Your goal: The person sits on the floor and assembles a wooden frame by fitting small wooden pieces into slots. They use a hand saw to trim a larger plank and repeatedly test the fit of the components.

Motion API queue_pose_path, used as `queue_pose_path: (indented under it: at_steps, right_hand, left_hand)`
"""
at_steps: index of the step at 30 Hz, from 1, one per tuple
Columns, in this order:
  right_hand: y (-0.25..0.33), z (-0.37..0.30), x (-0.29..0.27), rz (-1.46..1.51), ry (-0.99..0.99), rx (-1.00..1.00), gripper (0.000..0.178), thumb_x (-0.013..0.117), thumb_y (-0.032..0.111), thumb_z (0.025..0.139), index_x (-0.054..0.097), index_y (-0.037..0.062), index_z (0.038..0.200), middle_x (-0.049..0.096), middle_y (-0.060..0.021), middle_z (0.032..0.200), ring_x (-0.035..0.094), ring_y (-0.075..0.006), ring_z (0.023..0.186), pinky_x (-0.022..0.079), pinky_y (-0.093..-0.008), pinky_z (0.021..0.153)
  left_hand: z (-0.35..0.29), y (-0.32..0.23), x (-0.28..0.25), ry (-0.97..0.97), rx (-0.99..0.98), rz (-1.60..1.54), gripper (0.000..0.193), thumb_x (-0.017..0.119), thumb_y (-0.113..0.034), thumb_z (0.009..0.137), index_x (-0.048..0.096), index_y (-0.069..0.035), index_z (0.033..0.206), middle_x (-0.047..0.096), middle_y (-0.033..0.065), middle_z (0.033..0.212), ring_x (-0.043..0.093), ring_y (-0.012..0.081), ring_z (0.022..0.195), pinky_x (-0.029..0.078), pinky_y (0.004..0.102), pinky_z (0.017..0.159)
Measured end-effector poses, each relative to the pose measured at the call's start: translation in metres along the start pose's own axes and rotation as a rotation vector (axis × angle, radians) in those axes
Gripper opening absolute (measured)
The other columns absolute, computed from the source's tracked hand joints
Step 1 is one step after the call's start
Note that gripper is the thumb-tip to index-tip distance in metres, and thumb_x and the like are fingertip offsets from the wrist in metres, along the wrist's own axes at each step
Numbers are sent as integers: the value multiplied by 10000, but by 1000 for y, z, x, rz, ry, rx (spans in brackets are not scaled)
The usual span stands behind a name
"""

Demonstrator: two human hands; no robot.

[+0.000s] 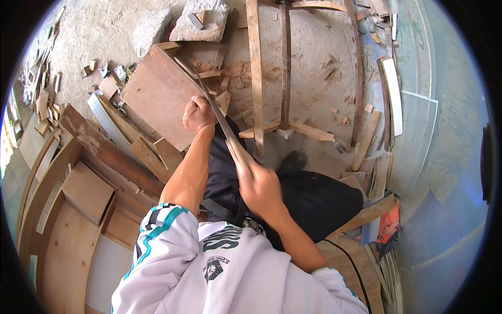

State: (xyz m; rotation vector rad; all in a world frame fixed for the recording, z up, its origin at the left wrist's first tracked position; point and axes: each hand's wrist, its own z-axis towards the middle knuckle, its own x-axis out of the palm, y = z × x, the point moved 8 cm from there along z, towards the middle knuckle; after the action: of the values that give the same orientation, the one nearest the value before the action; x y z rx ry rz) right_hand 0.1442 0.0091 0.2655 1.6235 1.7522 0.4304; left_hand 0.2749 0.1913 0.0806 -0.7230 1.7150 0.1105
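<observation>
A flat brown wooden board (pixel 157 97) lies slanted in front of me, its near corner by my left leg. My left hand (pixel 198 114) is closed in a fist at the board's right edge, beside the blade; its curled fingers hide whatever they may hold. My right hand (pixel 260 189) is wrapped round the pale wooden handle of a handsaw (pixel 218 112), slightly blurred. Seen nearly edge-on, the saw's long thin blade runs up and left along the board's right edge. Small wood offcuts (pixel 224 99) lie right beside the blade.
Stone blocks (pixel 200 23) stand beyond the board. A wooden frame of long bars (pixel 254 68) lies ahead on the dusty floor. Curved wooden furniture parts (pixel 73 235) crowd my left. Scrap strips (pixel 368 131) and a glass-like sheet (pixel 418 120) are at right. A black cable (pixel 355 261) runs nearby.
</observation>
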Motion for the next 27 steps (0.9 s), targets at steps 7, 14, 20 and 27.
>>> queue_pose_path:
  at_steps: [7,14,20,27]
  right_hand:
    - [-9,85,40,47,-147,-179,370,511,324,1007,651,13,864,634,-280,703,617,-514,676,508,-561,624]
    - [-7,-37,-6,35,-151,-134,281,537,270,995,654,16,972,672,-288,845,651,-468,852,521,-528,704]
    - [-24,31,21,41,-31,-62,307,523,274,1006,648,0,949,646,-283,751,623,-514,756,506,-548,669]
    - [-31,54,36,31,-145,-169,266,536,224,992,664,1,923,647,-267,732,633,-489,694,517,-539,642]
  left_hand:
    - [2,2,6,21,4,55,438,447,-399,960,786,-177,795,741,115,871,695,359,848,522,452,790]
    - [-1,-4,-3,6,-12,5,442,448,-405,958,787,-169,803,737,132,852,695,375,834,525,462,798]
    - [4,5,0,-32,-32,15,454,453,-407,957,775,-138,784,734,135,843,694,370,819,524,468,784]
    - [-4,-10,-6,50,13,-76,449,445,-384,965,775,-144,778,734,128,879,691,360,815,523,455,771]
